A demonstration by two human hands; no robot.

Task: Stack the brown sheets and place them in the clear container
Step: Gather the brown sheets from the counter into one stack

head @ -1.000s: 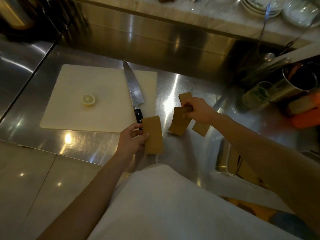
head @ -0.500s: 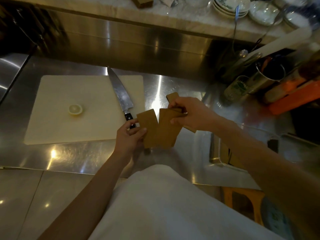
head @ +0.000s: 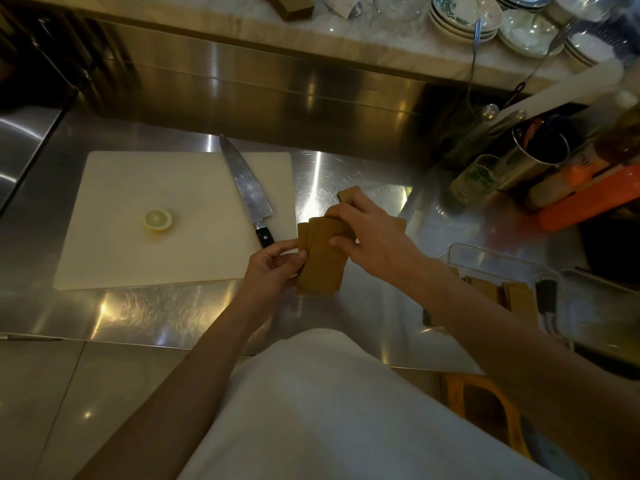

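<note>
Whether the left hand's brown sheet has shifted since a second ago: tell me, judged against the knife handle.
Yes. The brown sheet in the left hand moved right, away from the knife handle, and now overlaps the sheets under the right hand.

at centre frame, a person's left hand (head: 273,268) and right hand (head: 374,237) grip a loosely overlapped bunch of brown sheets (head: 322,261) above a steel worktop (head: 346,174). to the left, a white cutting board (head: 156,237) carries a lemon half (head: 158,219) and a black-handled knife (head: 247,190). at right, a clear container (head: 485,268) holds more brown pieces. bowls (head: 460,15) are stacked on the shelf at the upper right, above a metal cup (head: 535,157) and an orange box (head: 595,199).
</note>
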